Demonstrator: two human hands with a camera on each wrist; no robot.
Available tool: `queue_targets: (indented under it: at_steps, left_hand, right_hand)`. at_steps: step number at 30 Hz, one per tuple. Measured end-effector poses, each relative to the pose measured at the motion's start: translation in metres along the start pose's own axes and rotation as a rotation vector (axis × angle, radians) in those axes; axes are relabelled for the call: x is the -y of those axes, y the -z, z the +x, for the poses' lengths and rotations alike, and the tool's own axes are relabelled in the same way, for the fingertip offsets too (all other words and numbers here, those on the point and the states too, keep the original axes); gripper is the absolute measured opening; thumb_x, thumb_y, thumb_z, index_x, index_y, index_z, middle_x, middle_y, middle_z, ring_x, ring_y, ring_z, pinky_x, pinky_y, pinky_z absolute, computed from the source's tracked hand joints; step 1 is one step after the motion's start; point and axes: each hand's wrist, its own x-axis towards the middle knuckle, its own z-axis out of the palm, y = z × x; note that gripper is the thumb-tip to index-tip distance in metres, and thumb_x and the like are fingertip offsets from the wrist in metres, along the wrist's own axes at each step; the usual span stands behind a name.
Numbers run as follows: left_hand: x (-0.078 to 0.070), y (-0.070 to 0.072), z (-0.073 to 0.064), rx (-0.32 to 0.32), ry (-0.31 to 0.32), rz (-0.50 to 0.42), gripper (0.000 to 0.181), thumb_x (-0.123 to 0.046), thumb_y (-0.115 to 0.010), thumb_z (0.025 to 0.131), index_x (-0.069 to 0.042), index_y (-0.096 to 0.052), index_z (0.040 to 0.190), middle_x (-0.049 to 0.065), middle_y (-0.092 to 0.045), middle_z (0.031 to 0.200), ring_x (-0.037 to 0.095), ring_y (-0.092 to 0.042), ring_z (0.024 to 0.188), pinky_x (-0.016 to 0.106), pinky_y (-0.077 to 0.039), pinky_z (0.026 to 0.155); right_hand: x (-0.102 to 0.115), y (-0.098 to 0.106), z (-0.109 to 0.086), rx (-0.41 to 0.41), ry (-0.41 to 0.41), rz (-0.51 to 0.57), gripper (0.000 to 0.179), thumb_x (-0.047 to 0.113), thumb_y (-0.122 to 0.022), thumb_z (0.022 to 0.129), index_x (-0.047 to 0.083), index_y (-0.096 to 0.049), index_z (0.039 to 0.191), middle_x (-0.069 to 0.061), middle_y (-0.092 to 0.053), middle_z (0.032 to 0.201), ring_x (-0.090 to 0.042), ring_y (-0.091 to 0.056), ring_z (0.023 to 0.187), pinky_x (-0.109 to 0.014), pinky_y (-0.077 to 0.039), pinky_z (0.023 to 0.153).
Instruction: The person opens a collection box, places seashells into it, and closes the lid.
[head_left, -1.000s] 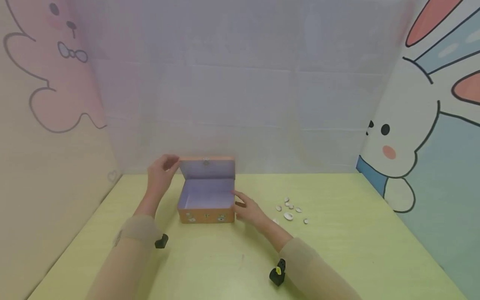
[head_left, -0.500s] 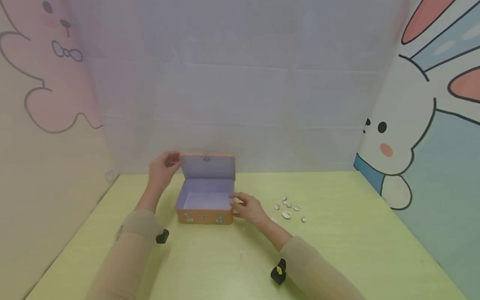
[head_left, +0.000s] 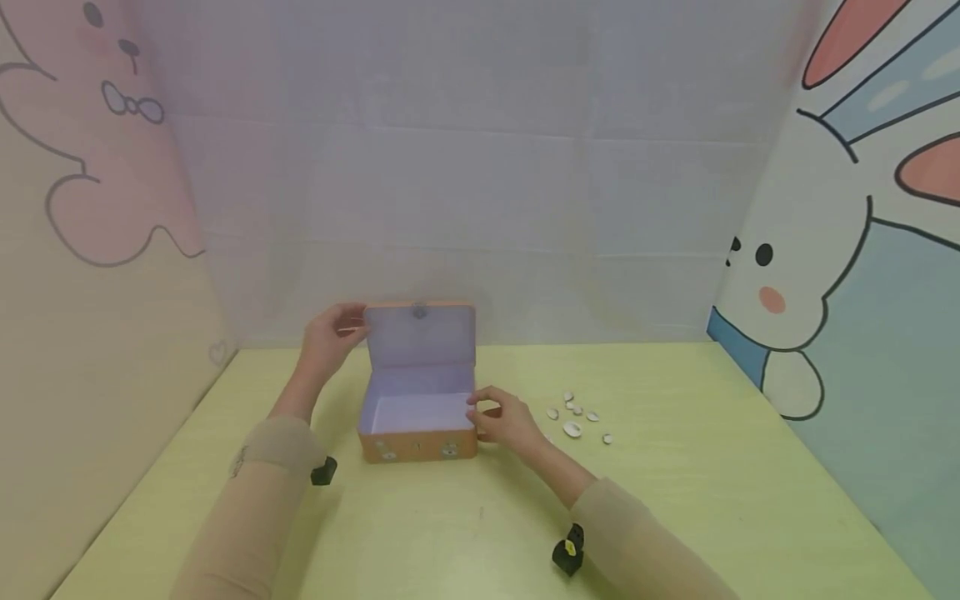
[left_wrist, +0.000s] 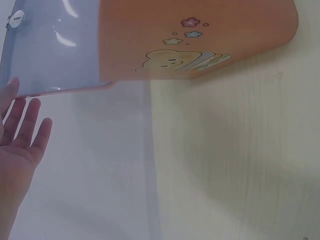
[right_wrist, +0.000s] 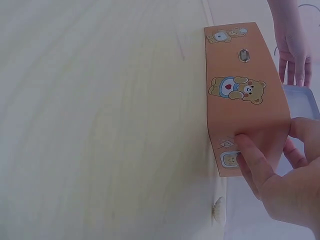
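An orange tin box [head_left: 420,447] with bear pictures and a lilac inside stands on the table, its lid [head_left: 423,337] raised at the back. A metal clasp [head_left: 419,311] sits at the lid's top edge. My left hand [head_left: 327,340] holds the lid's upper left corner; in the left wrist view the thumb meets the lid edge, with the other fingers [left_wrist: 27,122] spread below it. At the right wall, my right hand [head_left: 510,421] grips the box. Its fingers [right_wrist: 255,157] press the outer side and the thumb lies over the rim.
Several small white seashells [head_left: 572,429] lie scattered to the right of the box. One shell [right_wrist: 219,210] shows near the box in the right wrist view. A pale wall [head_left: 487,167] rises behind the yellow-green table [head_left: 697,467], with cartoon side panels left and right.
The lid has swung farther up and back, and my left hand has moved slightly with it. The box has shifted a little towards me, with my right hand on its side.
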Motion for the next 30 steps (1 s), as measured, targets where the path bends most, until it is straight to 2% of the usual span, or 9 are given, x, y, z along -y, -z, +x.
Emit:
queue_targets:
  at_steps: [5, 9, 12, 18, 23, 27, 30]
  left_hand:
    - [0.003, 0.000, 0.000, 0.090, 0.019, -0.048, 0.048, -0.011, -0.067, 0.088, -0.002, -0.050, 0.132, 0.019, -0.055, 0.129, 0.035, -0.057, 0.114, 0.043, -0.051, 0.093]
    - [0.004, 0.000, -0.001, 0.171, 0.047, -0.079, 0.059, -0.012, -0.068, 0.087, -0.004, -0.042, 0.139, 0.019, -0.047, 0.138, 0.040, -0.052, 0.120, 0.046, -0.049, 0.095]
    - [0.007, 0.000, -0.003, 0.221, 0.069, -0.110, 0.067, -0.011, -0.070, 0.085, -0.005, -0.037, 0.143, 0.018, -0.041, 0.142, 0.042, -0.048, 0.123, 0.047, -0.047, 0.097]
    - [0.013, -0.003, -0.009, 0.297, 0.091, -0.117, 0.084, -0.012, -0.074, 0.081, -0.010, -0.024, 0.149, 0.013, -0.029, 0.151, 0.040, -0.043, 0.128, 0.049, -0.046, 0.097]
    - [0.019, -0.008, -0.013, 0.333, 0.116, -0.130, 0.095, -0.011, -0.077, 0.078, -0.018, -0.017, 0.152, 0.009, -0.021, 0.155, 0.040, -0.045, 0.126, 0.048, -0.050, 0.093]
    - [0.022, -0.012, -0.018, 0.371, 0.152, -0.157, 0.103, -0.010, -0.078, 0.077, -0.024, -0.009, 0.153, 0.017, -0.020, 0.154, 0.045, -0.051, 0.117, 0.050, -0.050, 0.092]
    - [0.023, -0.015, -0.022, 0.397, 0.174, -0.154, 0.107, -0.012, -0.078, 0.077, -0.027, -0.004, 0.153, 0.022, -0.020, 0.153, 0.049, -0.051, 0.115, 0.053, -0.047, 0.094]
  right_hand:
    - [-0.003, 0.002, -0.003, 0.028, -0.003, -0.018, 0.036, 0.009, -0.063, 0.090, 0.005, -0.055, 0.125, -0.021, -0.051, 0.128, -0.029, -0.064, 0.098, -0.039, -0.059, 0.068]
    - [-0.004, 0.004, -0.007, 0.046, -0.004, 0.005, 0.053, 0.008, -0.064, 0.089, 0.007, -0.044, 0.139, -0.023, -0.047, 0.133, -0.030, -0.062, 0.100, -0.040, -0.059, 0.069]
    - [-0.003, 0.006, -0.010, 0.060, -0.003, 0.015, 0.060, 0.008, -0.064, 0.089, 0.009, -0.037, 0.144, -0.025, -0.046, 0.132, -0.032, -0.061, 0.102, -0.040, -0.059, 0.068]
    - [-0.005, 0.008, -0.016, 0.076, 0.004, 0.012, 0.064, 0.011, -0.064, 0.090, 0.009, -0.032, 0.146, -0.027, -0.046, 0.130, -0.036, -0.061, 0.102, -0.044, -0.059, 0.068]
    - [-0.003, 0.008, -0.019, 0.080, -0.039, 0.005, 0.063, 0.015, -0.063, 0.091, 0.005, -0.032, 0.145, -0.026, -0.047, 0.130, -0.036, -0.061, 0.103, -0.043, -0.059, 0.069]
    - [-0.004, 0.006, -0.022, 0.082, -0.058, 0.011, 0.063, 0.016, -0.063, 0.091, 0.001, -0.033, 0.144, -0.027, -0.047, 0.129, -0.035, -0.061, 0.101, -0.042, -0.059, 0.069]
    - [-0.005, 0.004, -0.024, 0.085, -0.059, 0.010, 0.063, 0.017, -0.064, 0.091, 0.001, -0.033, 0.144, -0.027, -0.047, 0.129, -0.034, -0.062, 0.101, -0.041, -0.059, 0.070]
